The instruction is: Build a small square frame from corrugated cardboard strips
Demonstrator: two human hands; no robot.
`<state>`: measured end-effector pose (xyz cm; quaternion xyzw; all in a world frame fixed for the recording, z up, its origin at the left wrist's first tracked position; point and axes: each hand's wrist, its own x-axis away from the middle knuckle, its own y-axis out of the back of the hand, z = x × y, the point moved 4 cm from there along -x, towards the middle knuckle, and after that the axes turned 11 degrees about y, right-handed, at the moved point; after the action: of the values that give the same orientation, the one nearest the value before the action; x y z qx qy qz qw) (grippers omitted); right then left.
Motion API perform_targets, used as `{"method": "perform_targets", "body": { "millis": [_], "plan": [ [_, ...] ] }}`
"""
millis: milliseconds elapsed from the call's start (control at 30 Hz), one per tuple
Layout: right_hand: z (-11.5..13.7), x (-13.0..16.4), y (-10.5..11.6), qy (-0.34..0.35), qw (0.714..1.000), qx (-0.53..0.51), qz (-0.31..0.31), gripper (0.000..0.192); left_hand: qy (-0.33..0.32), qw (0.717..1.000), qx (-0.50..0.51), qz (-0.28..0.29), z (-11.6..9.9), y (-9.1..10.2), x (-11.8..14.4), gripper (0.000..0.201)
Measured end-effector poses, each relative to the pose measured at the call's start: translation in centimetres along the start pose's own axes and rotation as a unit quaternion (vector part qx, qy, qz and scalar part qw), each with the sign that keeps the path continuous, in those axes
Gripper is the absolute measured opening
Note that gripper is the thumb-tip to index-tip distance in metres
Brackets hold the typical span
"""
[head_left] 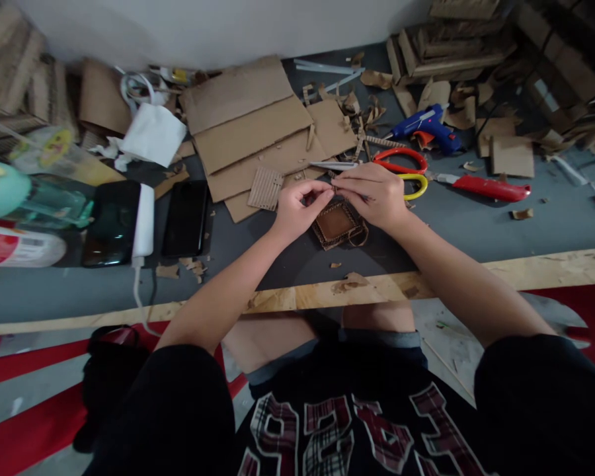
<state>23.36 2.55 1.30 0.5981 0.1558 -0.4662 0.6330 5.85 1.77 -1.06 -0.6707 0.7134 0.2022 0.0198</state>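
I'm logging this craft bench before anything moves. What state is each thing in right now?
left hand: fingers pinched on a thin strip.
right hand: fingers pinched on the same strip.
cardboard frame: flat on the table under the hands.
scissors: closed, lying flat.
glue gun: lying on its side, unheld.
utility knife: lying flat, unheld.
two phones: screens dark.
cardboard sheets: flat, overlapping.

Head camera – looks down, close over worktable (525, 225)
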Motion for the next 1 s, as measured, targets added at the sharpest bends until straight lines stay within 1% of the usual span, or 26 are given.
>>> {"method": "perform_targets", "body": {
  "millis": [133,200,267,333,400,467,533,633,700,833,1000],
  "plan": [
    [0.2,0.0,0.0,0.002,0.999,0.034,0.001,0.024,0.018,1.0,0.008,-0.004,0.0,0.0,0.0,0.035],
    [0.4,0.0,0.0,0.005,0.999,0.051,0.005,0.024,0.01,1.0,0.008,0.0,-0.2,0.0,0.0,0.033],
    [0.5,0.0,0.2,0.008,0.998,0.063,-0.003,0.024,-0.015,1.0,-0.006,-0.007,-0.6,0.1,0.1,0.03],
    [0.7,-0.1,0.3,0.008,0.998,0.064,-0.014,0.023,-0.034,0.998,-0.033,-0.044,-0.8,0.4,0.1,0.026],
    [0.7,-0.1,0.3,-0.003,0.998,0.058,-0.014,0.023,-0.034,0.994,-0.052,-0.088,-0.7,0.9,0.0,0.024],
    [0.6,-0.2,0.3,-0.021,0.999,0.044,-0.006,0.022,-0.031,0.992,-0.053,-0.107,-0.6,1.1,0.0,0.025],
    [0.5,-0.2,0.3,-0.03,0.999,0.028,-0.005,0.023,-0.049,0.992,-0.064,-0.101,-0.6,1.1,0.0,0.028],
    [0.6,-0.2,0.4,0.0,0.999,0.031,-0.011,0.023,-0.078,0.992,-0.081,-0.061,-0.8,0.7,0.2,0.037],
    [0.5,-0.2,0.3,0.021,0.999,0.047,-0.008,0.023,-0.064,0.994,-0.079,-0.048,-0.6,0.5,0.1,0.038],
    [0.2,-0.1,0.1,0.017,0.998,0.056,0.006,0.025,-0.031,0.992,-0.084,-0.088,-0.3,1.0,-0.1,0.036],
    [0.0,0.1,-0.1,0.031,0.997,0.065,0.029,0.027,-0.031,0.994,-0.089,-0.045,-0.6,0.7,-0.1,0.033]
  ]
}}
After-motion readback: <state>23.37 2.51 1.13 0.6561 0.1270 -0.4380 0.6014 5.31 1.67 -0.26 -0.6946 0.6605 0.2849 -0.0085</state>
